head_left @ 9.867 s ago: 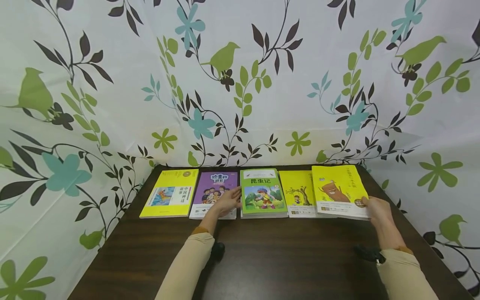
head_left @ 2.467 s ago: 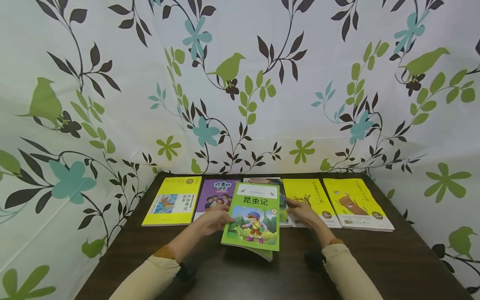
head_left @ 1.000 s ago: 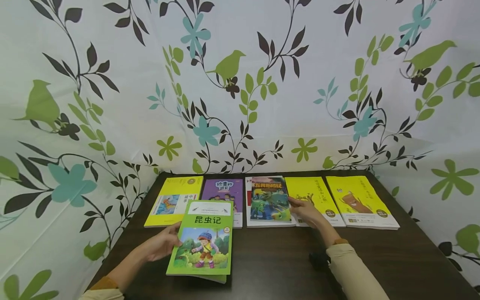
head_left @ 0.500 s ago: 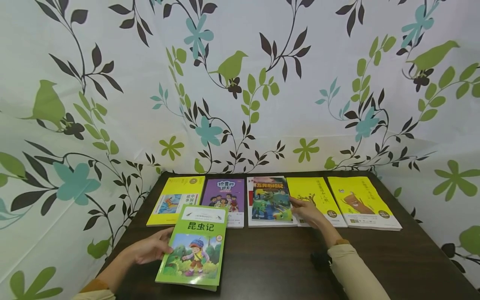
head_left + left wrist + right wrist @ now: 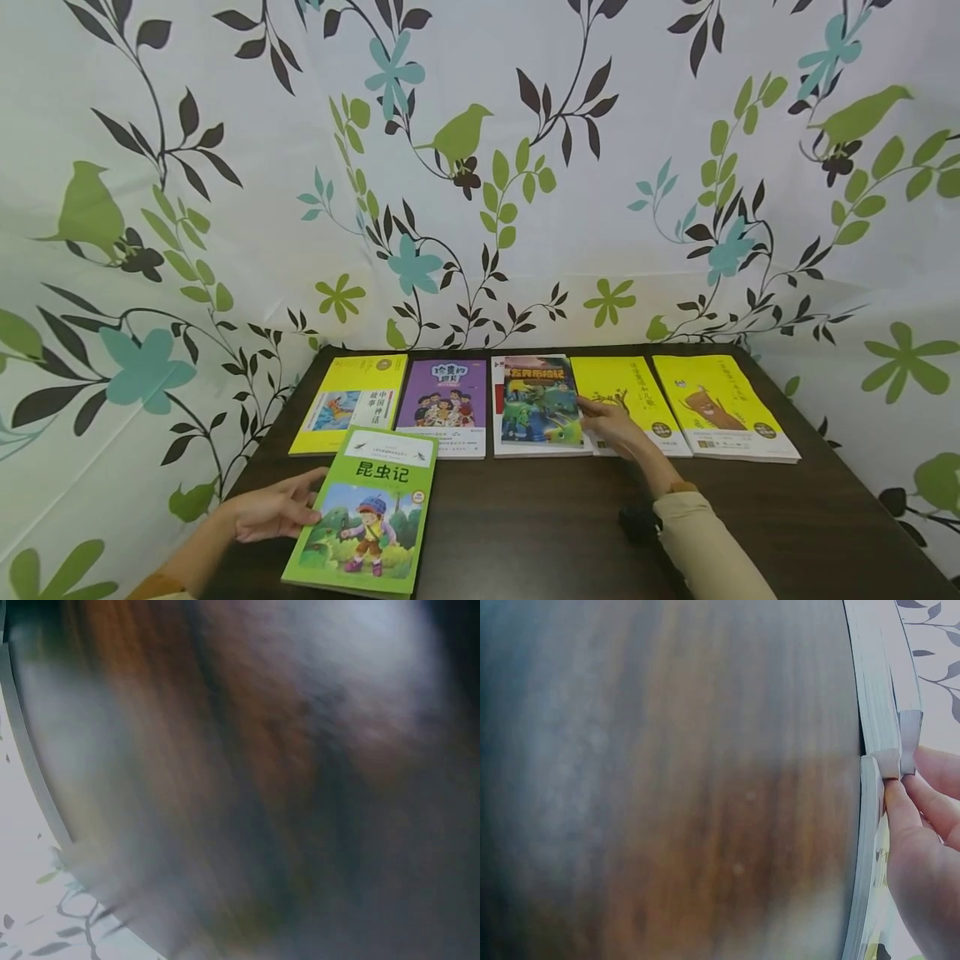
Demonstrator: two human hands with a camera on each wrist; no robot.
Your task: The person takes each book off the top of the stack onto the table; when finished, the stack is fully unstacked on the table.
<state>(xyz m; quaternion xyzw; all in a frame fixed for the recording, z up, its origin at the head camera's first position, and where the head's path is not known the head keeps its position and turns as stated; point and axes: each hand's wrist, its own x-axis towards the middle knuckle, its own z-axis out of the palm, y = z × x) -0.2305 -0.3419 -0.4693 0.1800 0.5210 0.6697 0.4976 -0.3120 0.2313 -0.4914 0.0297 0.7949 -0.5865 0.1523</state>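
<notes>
At the lower left of the head view, my left hand (image 5: 273, 507) grips the left edge of a green paperback book (image 5: 367, 517), its cover facing up. My right hand (image 5: 615, 427) is at the right edge of a small dark teal book (image 5: 538, 404), which lies on a white-covered book (image 5: 498, 417) in the back row. The right wrist view has the fingers (image 5: 904, 806) pinching page edges at a corner of the stack (image 5: 909, 739). The left wrist view is too blurred to show that hand.
In the row stand a yellow book (image 5: 337, 425) with a small picture, a purple book (image 5: 438, 400), a yellow book with a tree (image 5: 637, 392) and a yellow book with a brown bear-like figure (image 5: 720, 400). All lie on the dark wooden table (image 5: 525, 525) before a patterned curtain (image 5: 525, 275).
From the row, the green book was lifted out and carried left and toward me in my left hand, uncovering the teal book. My right hand, earlier on the rightmost yellow book, now stays at the stack.
</notes>
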